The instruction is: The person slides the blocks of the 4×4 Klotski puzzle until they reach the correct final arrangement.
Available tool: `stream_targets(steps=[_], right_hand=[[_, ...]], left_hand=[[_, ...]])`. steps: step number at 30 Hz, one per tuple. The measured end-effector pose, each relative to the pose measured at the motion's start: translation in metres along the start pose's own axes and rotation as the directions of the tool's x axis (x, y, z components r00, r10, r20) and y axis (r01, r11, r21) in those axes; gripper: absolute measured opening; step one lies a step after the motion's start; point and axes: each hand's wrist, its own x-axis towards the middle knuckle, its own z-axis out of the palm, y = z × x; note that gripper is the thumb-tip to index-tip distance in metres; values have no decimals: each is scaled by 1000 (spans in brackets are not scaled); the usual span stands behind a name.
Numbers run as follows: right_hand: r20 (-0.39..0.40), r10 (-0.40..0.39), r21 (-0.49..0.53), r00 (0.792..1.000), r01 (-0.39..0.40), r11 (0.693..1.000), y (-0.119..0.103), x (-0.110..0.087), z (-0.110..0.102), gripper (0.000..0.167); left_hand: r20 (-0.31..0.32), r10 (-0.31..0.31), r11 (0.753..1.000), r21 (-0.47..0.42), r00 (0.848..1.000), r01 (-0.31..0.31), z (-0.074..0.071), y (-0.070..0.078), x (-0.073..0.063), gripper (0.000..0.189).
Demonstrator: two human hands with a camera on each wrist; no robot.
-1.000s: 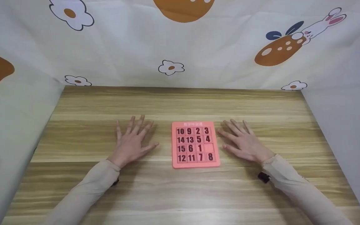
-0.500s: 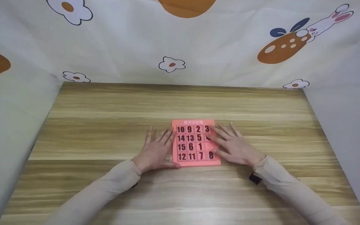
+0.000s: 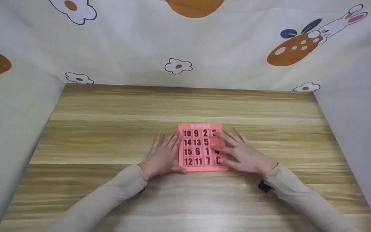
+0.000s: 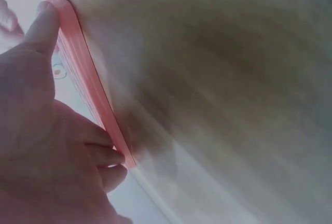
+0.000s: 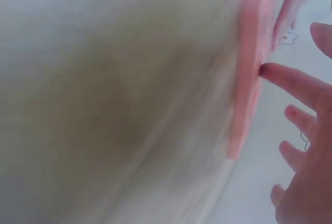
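A pink number sliding puzzle [image 3: 201,169] lies flat on the table in the head view. Its gap is at the right end of the second row, with tile 4 [image 3: 217,149] directly below, partly covered by a finger. My left hand [image 3: 161,158] lies along the puzzle's left side, fingers extended, thumb at the lower left corner. In the left wrist view, the thumb and fingertips touch the frame's edge [image 4: 85,68]. My right hand [image 3: 245,156] spreads over the right column with straight fingers, overlapping tiles 3, 4 and 8. One digit meets the puzzle [image 5: 244,79] in the right wrist view.
The puzzle is on a wood-grain tabletop [image 3: 124,106]. A pale cloth printed with flowers and a rabbit [image 3: 333,29] hangs behind the table, and pale walls [image 3: 14,129] stand at both sides. Each wrist wears a small dark device [image 3: 265,186].
Both hands have come inward to the puzzle from either side. Tile 4 has slid down one row, so the gap now sits above it. The head view has tilted slightly.
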Motion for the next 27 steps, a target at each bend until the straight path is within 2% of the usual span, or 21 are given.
stream_targets(steps=[4, 7, 12, 14, 18, 20, 22, 27], right_hand=[[53, 50, -28, 997, -49, 998, -2, 14, 4, 49], [79, 95, -44, 992, -92, 995, -3, 16, 4, 48], [22, 143, -99, 989, -140, 985, -3, 10, -2, 43], [12, 113, -106, 993, -112, 988, -4, 9, -2, 43], [25, -2, -45, 1000, 3, 999, -6, 8, -1, 40], [26, -23, -19, 999, 23, 1000, -6, 8, 0, 36], [29, 6, -23, 1000, -5, 1000, -6, 9, 2, 36], [44, 138, -109, 989, -132, 985, -8, 18, 5, 45]], left_hand=[[15, -3, 1000, -24, 1000, 4, 0, 1, 1, 119], [10, 6, 999, -36, 1000, -5, 0, 1, 1, 118], [23, -3, 998, -58, 1000, 4, -2, 1, 0, 118], [30, -9, 998, -63, 1000, 11, -2, 1, 0, 118], [28, 3, 999, -44, 1000, -2, -3, 1, 1, 114], [36, 7, 1000, -31, 999, -6, -4, 1, 1, 113], [49, 8, 1000, -27, 999, -7, -5, 1, 2, 112], [69, 1, 1000, -24, 998, 1, -7, 3, 3, 114]])
